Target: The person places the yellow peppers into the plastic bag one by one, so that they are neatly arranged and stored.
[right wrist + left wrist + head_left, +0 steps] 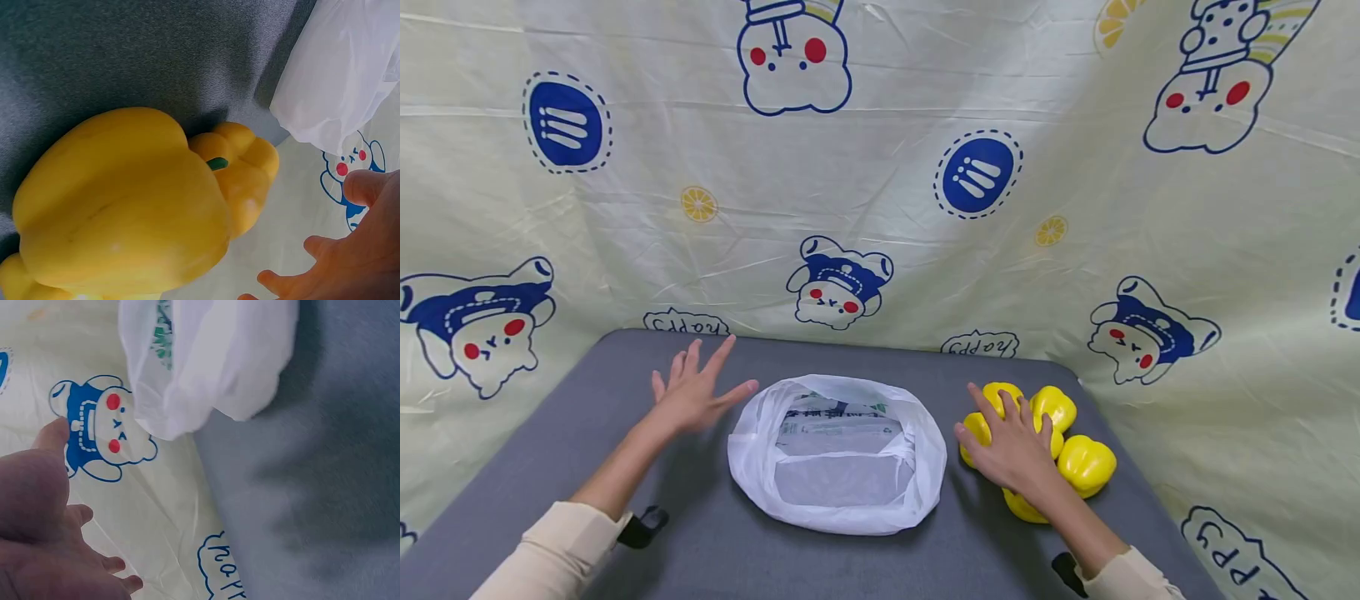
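Note:
A white plastic bag (838, 517) stands on the grey table with its mouth wide and its rim rolled outward. Left of it, my left hand (691, 400) is held with fingers spread, touching nothing. On the bag's other side my right hand (1017, 450) hovers over a cluster of yellow bell peppers (1087, 465), its fingers spread and partly hiding them. In the right wrist view a large bell pepper (125, 200) fills the lower left, with a smaller one showing a green stem stub behind it. That view shows a gap between the fingers and the peppers.
The grey table (715, 558) has rounded far corners. Behind and around it hangs a pale plastic sheet (880, 192) printed with cartoon figures and orange slices. Dark straps (642, 527) sit near both wrists, by cream sleeves (561, 546).

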`<state>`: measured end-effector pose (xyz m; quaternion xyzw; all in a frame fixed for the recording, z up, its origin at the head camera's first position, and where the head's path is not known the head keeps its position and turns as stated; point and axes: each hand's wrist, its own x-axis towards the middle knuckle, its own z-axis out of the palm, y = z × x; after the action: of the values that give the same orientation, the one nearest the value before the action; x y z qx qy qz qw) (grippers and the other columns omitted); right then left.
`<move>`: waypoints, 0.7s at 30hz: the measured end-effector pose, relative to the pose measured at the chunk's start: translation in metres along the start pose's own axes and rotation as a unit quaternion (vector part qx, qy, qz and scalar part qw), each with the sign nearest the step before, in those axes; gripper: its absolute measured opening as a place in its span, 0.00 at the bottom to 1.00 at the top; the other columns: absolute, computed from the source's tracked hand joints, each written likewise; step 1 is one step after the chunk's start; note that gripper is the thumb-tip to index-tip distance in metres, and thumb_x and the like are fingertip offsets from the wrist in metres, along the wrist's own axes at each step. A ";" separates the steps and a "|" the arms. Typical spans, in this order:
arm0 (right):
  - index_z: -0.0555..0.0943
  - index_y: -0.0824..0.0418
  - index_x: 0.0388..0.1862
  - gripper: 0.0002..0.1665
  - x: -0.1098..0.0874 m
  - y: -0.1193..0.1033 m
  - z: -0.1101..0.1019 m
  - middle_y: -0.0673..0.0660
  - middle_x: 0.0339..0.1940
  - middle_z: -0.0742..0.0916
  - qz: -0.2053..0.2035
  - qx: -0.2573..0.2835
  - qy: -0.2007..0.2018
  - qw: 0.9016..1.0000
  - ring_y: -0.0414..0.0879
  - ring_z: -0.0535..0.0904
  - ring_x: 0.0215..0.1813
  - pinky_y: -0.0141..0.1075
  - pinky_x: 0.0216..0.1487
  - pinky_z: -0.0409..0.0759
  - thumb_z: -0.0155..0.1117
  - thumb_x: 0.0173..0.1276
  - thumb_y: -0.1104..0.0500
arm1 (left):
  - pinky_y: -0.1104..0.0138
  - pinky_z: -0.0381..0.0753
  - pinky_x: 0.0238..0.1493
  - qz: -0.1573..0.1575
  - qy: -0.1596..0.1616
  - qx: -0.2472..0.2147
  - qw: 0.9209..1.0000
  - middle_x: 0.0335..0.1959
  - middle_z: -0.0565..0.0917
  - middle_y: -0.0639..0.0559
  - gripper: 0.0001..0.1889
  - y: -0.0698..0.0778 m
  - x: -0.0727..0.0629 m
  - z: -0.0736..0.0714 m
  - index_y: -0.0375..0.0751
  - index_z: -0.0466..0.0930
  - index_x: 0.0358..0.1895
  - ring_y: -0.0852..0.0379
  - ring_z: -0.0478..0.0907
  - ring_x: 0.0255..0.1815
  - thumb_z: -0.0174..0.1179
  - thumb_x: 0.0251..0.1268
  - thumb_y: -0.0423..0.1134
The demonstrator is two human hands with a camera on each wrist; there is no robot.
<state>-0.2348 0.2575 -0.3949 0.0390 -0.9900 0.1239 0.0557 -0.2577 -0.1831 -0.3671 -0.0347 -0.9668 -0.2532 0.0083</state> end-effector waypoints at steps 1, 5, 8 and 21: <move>0.54 0.45 0.84 0.44 -0.001 0.001 0.000 0.73 0.81 0.58 0.001 -0.002 -0.001 1.000 0.78 0.43 0.80 0.79 0.70 0.36 0.47 0.75 0.32 | 0.23 0.30 0.69 0.002 -0.005 -0.005 1.000 0.80 0.38 0.23 0.48 0.001 0.000 -0.001 0.51 0.41 0.83 0.21 0.37 0.79 0.51 0.70 0.69; 0.55 0.46 0.83 0.43 -0.003 0.004 -0.003 0.74 0.81 0.58 0.001 0.007 -0.003 1.000 0.79 0.45 0.79 0.80 0.69 0.37 0.48 0.75 0.33 | 0.21 0.39 0.68 0.022 -0.021 -0.023 0.999 0.79 0.42 0.20 0.47 0.005 0.000 -0.002 0.48 0.41 0.83 0.19 0.41 0.78 0.52 0.72 0.65; 0.57 0.46 0.83 0.42 -0.004 0.007 -0.005 0.74 0.80 0.60 -0.001 0.017 0.000 1.000 0.78 0.48 0.78 0.80 0.68 0.39 0.49 0.75 0.34 | 0.22 0.45 0.68 0.045 -0.038 -0.056 0.997 0.78 0.45 0.20 0.47 0.008 0.000 -0.004 0.44 0.40 0.83 0.19 0.45 0.77 0.53 0.73 0.61; 0.57 0.49 0.82 0.47 -0.006 0.016 -0.013 0.74 0.75 0.67 -0.005 0.023 -0.001 1.000 0.73 0.60 0.75 0.78 0.65 0.54 0.63 0.69 0.41 | 0.34 0.60 0.73 0.016 -0.096 -0.283 0.954 0.80 0.52 0.27 0.51 0.005 0.003 0.000 0.50 0.37 0.84 0.31 0.50 0.81 0.65 0.69 0.48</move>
<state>-0.2288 0.2763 -0.3867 0.0451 -0.9867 0.1462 0.0544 -0.2605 -0.1781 -0.3647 -0.0752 -0.8508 -0.5121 -0.0907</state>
